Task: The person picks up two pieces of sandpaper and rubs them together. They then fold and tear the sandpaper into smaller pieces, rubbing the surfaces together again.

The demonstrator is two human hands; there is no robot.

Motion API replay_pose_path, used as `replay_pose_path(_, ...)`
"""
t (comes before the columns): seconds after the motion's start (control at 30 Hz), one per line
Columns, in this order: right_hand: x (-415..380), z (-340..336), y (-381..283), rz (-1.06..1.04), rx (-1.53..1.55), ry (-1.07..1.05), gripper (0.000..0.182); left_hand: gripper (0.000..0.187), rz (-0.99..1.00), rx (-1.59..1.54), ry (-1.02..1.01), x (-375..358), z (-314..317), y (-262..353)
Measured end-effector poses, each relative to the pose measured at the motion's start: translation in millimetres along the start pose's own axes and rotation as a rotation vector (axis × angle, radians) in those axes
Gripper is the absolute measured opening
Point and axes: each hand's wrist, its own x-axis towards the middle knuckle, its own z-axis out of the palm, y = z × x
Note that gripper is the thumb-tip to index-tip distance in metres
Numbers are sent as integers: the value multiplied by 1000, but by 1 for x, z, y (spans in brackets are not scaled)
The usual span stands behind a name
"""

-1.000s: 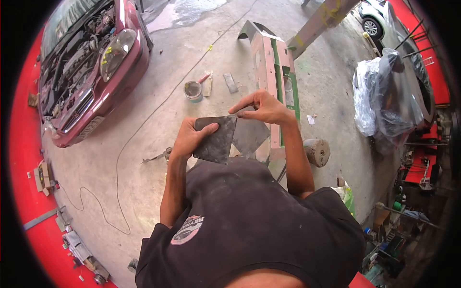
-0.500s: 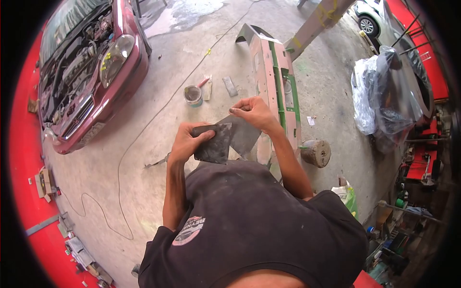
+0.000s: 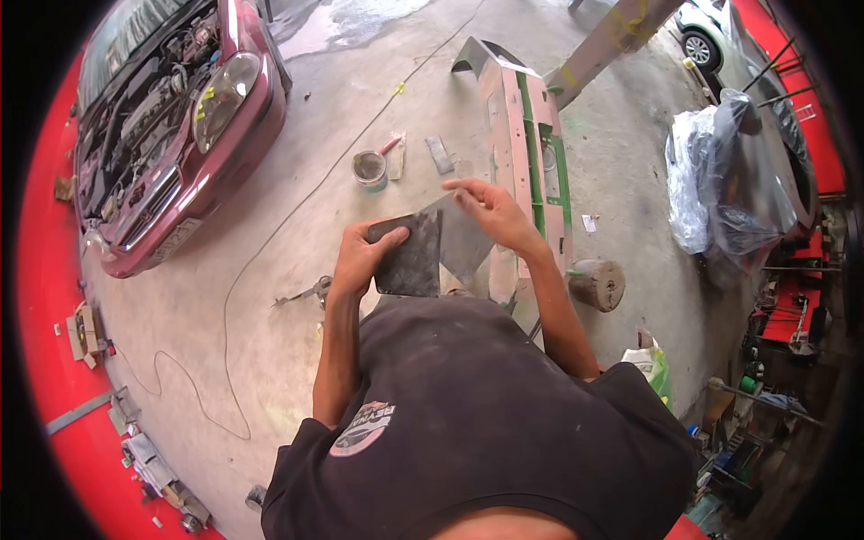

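Note:
My left hand (image 3: 363,256) grips a dark, smudged sheet (image 3: 411,256), thumb on top and fingers behind it. Right beside it, a greyer sheet (image 3: 463,238) hangs at an angle, its upper edge close under my right hand (image 3: 490,211). The fingers of my right hand are partly spread, the index finger stretched to the left; whether the fingertips touch the grey sheet cannot be made out. Both sheets are in front of my chest, over the concrete floor. Whether the two sheets are joined is unclear.
A pink and green bumper (image 3: 531,162) lies beyond my right hand, near a round block (image 3: 598,285). Ahead are an open can (image 3: 370,169) and a grey bar (image 3: 439,155). A red car (image 3: 193,171) stands left; a cable (image 3: 270,236) crosses the floor.
My right hand has opened from a pinch, its index finger now stretched out. The dark sheet in my left hand has turned a little and sits more upright. The whole view has shifted slightly.

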Motion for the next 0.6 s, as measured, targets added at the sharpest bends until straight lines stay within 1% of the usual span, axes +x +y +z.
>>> replay_pose_path(0.03, -2, 2, 8, -74, -104, -58, 37, 26, -4, -29, -7, 2, -3, -5)
replay_pose_path(0.07, -4, 3, 17, -47, -157, 40, 41, 28, -6, -58, -14, 3, -5, -9)
replay_pose_path(0.13, -2, 7, 25, 4, -262, 236, 49, 33, 10, -225, 54, 3, -3, -5)
replay_pose_path(0.23, -3, -10, 22, 165, -259, 486, 60, 35, 52, -402, 182, 5, -11, -2)
replay_pose_path(0.3, -5, -24, 27, 264, -62, 468, 61, 33, 70, -471, 284, 3, -8, 9)
replay_pose_path(0.33, -6, -27, 29, 313, 38, 458, 63, 36, 65, -510, 250, 4, -11, 10)
replay_pose_path(0.43, -12, -13, 27, 260, 167, 192, 58, 39, 22, -713, 212, 15, -8, 11)
replay_pose_path(0.47, -14, 0, 24, 104, 90, 123, 48, 42, 14, -732, 226, 17, -4, 11)
replay_pose_path(0.5, -18, 7, 19, 45, 48, 36, 37, 43, 56, -720, 239, 18, -2, 12)
replay_pose_path(0.53, -22, 15, 13, -18, 11, -48, 37, 44, 96, -709, 247, 21, 2, 12)
replay_pose_path(0.57, -22, 25, 23, 41, 128, -105, 41, 44, 137, -698, 251, 26, 8, 13)
replay_pose_path(0.6, -18, 42, 25, -136, 157, -20, 42, 43, 157, -682, 283, 24, 17, 21)
